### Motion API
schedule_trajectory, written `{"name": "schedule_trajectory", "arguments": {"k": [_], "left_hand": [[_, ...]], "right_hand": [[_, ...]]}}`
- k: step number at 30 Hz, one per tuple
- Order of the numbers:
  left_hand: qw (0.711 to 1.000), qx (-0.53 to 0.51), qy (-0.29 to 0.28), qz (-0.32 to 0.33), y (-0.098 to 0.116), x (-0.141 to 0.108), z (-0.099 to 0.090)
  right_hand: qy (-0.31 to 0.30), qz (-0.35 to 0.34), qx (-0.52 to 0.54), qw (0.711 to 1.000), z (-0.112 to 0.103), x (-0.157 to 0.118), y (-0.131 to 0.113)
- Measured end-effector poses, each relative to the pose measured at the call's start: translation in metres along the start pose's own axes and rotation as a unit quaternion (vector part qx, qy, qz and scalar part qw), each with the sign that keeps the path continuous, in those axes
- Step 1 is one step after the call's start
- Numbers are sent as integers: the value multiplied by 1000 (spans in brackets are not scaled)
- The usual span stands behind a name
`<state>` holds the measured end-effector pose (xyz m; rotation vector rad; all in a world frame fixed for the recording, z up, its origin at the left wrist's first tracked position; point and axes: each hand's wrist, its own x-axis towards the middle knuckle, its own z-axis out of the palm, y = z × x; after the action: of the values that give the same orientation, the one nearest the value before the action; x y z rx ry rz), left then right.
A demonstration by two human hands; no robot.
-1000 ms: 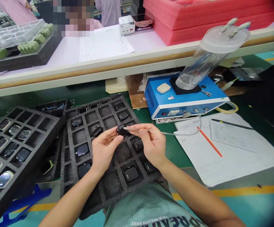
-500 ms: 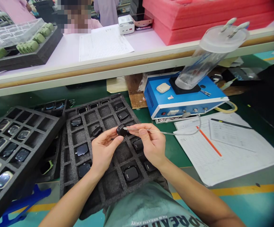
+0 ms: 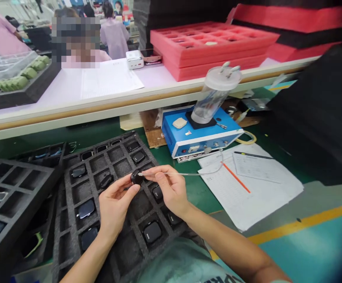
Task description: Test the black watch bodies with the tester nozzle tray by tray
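My left hand [image 3: 116,202] pinches a small black watch case [image 3: 136,177] above a dark foam tray [image 3: 134,222]. My right hand [image 3: 171,188] grips the end of a thin clear tube [image 3: 193,174], whose pale tip meets the case. From there the tube runs right toward the front of a blue box [image 3: 202,137]. Several black watch cases sit in the tray's compartments, one of them [image 3: 152,232] below my hands. Fingers partly hide the held case.
A clear cylinder [image 3: 210,98] stands on the blue box. Papers [image 3: 247,184] with an orange strip and a black pen lie right. Another foam tray [image 3: 14,196] is at left. Red foam trays [image 3: 206,51] and a person [image 3: 82,55] are beyond the shelf.
The view has shifted right and tipped up, so the trays, box and hands appear further left and most lie lower. Both hands keep their hold on the case and the tube.
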<state>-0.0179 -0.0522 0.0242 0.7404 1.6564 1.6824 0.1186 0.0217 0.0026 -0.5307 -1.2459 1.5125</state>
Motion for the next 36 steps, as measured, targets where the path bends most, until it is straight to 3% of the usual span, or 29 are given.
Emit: {"name": "schedule_trajectory", "arguments": {"k": [36], "left_hand": [[1000,11,7,-21,5,2,4]], "right_hand": [[-4,13,15,1000,-2,4,-1]]}}
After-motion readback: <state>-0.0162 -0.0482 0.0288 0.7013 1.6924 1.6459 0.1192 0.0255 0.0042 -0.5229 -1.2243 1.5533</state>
